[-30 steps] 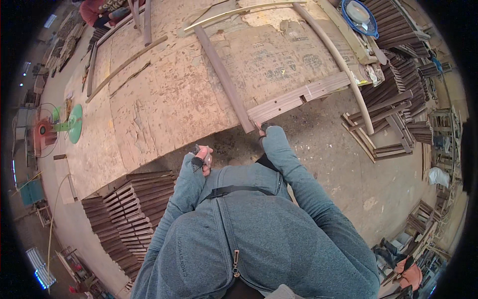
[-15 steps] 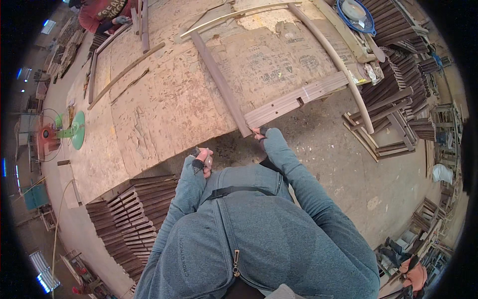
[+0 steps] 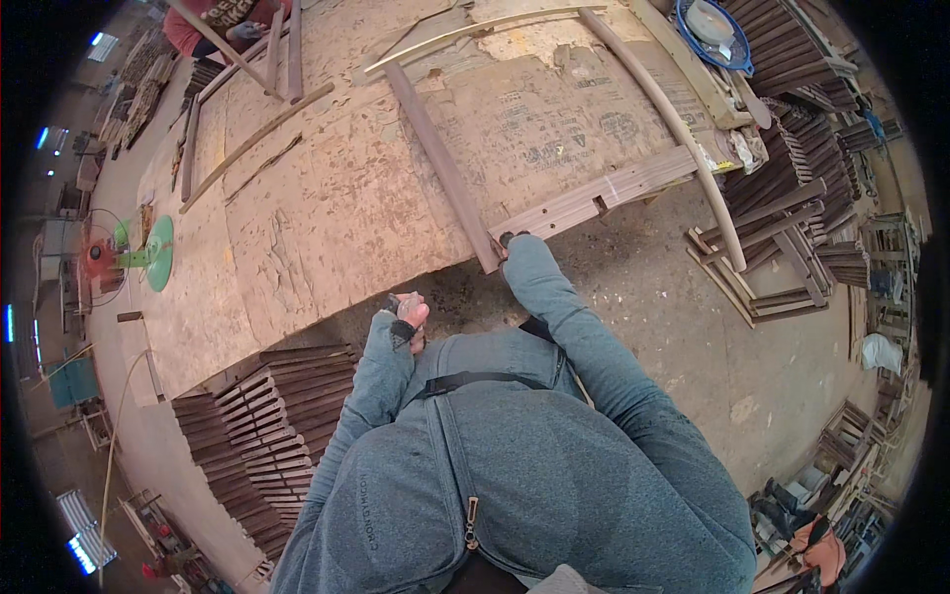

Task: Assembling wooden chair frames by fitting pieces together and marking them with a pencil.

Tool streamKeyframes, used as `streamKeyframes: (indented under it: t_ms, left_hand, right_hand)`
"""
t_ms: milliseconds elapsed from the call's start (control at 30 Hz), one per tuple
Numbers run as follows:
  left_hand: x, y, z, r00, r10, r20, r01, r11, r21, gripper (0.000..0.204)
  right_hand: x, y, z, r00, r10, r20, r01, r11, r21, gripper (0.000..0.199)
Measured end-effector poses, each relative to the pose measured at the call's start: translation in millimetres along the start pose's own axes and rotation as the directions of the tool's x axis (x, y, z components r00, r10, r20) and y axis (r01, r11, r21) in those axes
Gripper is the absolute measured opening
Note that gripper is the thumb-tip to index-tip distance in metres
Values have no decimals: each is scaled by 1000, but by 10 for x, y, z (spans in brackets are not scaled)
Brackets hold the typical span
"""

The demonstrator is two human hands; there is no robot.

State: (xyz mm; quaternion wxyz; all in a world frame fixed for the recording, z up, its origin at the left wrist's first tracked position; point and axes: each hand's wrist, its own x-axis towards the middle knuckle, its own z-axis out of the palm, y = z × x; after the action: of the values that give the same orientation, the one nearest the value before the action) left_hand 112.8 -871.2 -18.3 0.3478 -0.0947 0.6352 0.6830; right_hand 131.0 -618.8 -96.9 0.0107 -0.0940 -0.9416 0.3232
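Observation:
My right hand (image 3: 507, 244) is at the near corner of a wooden frame, where a dark straight bar (image 3: 440, 163) meets a lighter crosspiece (image 3: 594, 196); the fingers are mostly hidden behind my grey-blue sleeve. The frame also has a long curved pale rail (image 3: 683, 129) and lies on a big worn plywood table (image 3: 327, 218). My left hand (image 3: 409, 313) is held up near my chest below the table's front edge, fingers curled in a fist, with a dark cuff at the wrist; whether it holds something small is not visible.
A stack of dark wooden parts (image 3: 267, 426) lies on the floor at my lower left. More dark frames (image 3: 782, 178) are piled at the right. A blue bowl (image 3: 714, 30) sits on the table's far right. A green and red fan (image 3: 119, 257) stands at left. Another person (image 3: 223, 15) works at the far end.
The view has shifted slightly. My right hand stays at the frame's near corner, and my left hand stays curled near my chest.

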Motion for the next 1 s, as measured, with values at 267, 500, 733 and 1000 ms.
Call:
streamKeyframes:
  t_ms: [267,500,733,1000]
  left_hand:
    - [-90,2,57,1000,-13,25,16,995,-100,31]
    - [-110,68,122,993,-112,36,115,988,-100,24]
    - [-93,56,156,994,-105,22,106,991,-84,29]
    - [-95,82,167,997,-52,52,55,997,-61,31]
  right_hand:
    - [-142,32,-124,980,-179,88,182,983,-30,18]
    - [17,86,-276,989,25,146,-54,980,192,19]
    - [55,-15,-10,995,-76,63,73,996,57,23]
    - [-5,39,-328,950,-141,277,175,979,-101,20]
